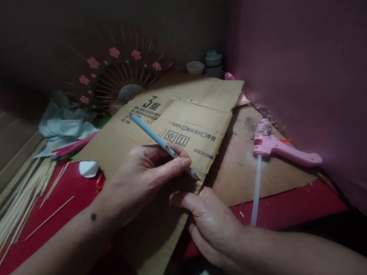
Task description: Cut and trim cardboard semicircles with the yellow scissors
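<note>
Fingers (pixel 176 165) of my left hand (pixel 142 174) pinch a blue pencil (pixel 161 143), tip at the cardboard (pixel 181 112) edge on the desk (pixel 64 192); my right hand (pixel 208 223) grips that edge. No drawn line shows yet. Pink glue gun (pixel 278 145) lies apart.

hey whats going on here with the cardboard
A person sits at a red table with a flattened cardboard sheet in front of them. The left hand holds a light blue pencil, tip down at the sheet's near edge. The right hand grips that same edge from below. A pink glue gun lies to the right on a second board, thin bamboo sticks are piled on the left, and a stick fan with pink flowers stands behind.
</note>
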Available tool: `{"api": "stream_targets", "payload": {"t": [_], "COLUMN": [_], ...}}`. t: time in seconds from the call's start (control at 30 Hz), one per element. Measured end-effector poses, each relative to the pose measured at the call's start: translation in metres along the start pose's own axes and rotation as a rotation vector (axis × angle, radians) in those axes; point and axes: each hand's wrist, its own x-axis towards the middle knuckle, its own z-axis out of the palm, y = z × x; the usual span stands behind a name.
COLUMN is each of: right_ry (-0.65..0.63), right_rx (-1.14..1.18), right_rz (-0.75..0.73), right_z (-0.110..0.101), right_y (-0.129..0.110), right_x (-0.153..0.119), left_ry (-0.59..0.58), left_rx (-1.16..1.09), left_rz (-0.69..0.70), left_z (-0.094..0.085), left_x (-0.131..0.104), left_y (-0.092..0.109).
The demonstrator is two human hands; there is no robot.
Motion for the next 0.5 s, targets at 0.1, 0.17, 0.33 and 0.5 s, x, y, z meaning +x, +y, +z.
{"api": "stream_targets", "payload": {"t": [0.1,0.17,0.33,0.5], "right_ry": [-0.003,0.018,0.001,-0.010], "right_rx": [0.007,0.014,0.031,0.043], "right_rz": [0.007,0.013,0.004,0.022], "right_z": [0.000,-0.001,0.000,0.000], "right_y": [0.000,0.000,0.000,-0.001], "right_x": [0.001,0.001,0.001,0.000], "left_ry": [-0.042,-0.069,-0.024,0.053], "left_rx": [-0.020,-0.039,-0.047,-0.076], "left_rz": [-0.022,-0.035,-0.048,-0.070], "left_z": [0.002,0.003,-0.002,-0.011], "left_x": [0.004,0.006,0.005,-0.002], "left_y": [0.002,0.002,-0.001,-0.006]}}
